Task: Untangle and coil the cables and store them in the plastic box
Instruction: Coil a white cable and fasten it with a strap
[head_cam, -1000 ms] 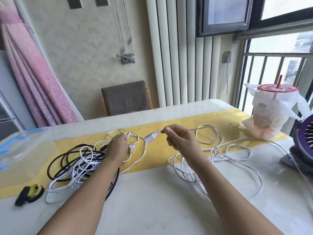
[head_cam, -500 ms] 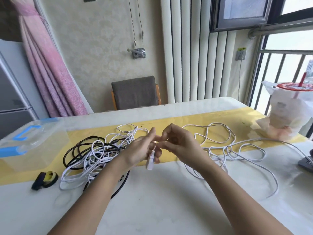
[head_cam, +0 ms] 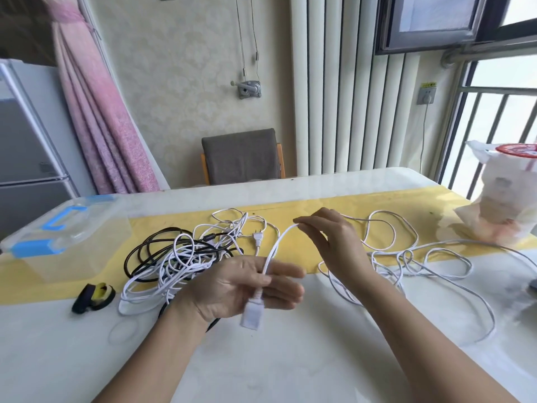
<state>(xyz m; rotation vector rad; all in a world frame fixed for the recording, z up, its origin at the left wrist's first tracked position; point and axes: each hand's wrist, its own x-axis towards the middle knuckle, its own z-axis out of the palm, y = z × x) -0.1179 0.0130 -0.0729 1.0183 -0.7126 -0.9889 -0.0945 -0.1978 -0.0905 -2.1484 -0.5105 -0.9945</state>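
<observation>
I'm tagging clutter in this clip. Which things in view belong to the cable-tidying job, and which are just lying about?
Job: white cable, pinched by left hand and right hand; tangled cable pile; plastic box.
Lying about: bagged drink cup; black-and-yellow roll, purpose unclear; chair behind the table.

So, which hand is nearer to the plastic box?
Left. The left hand, holding the white cable, is right of the box, past the cable pile; the right hand, pinching the same cable, is further right.

Room along the near table (head_cam: 261, 370); tangled cables (head_cam: 177, 257) left, loose cable (head_cam: 412, 258) right obstruct.
</observation>
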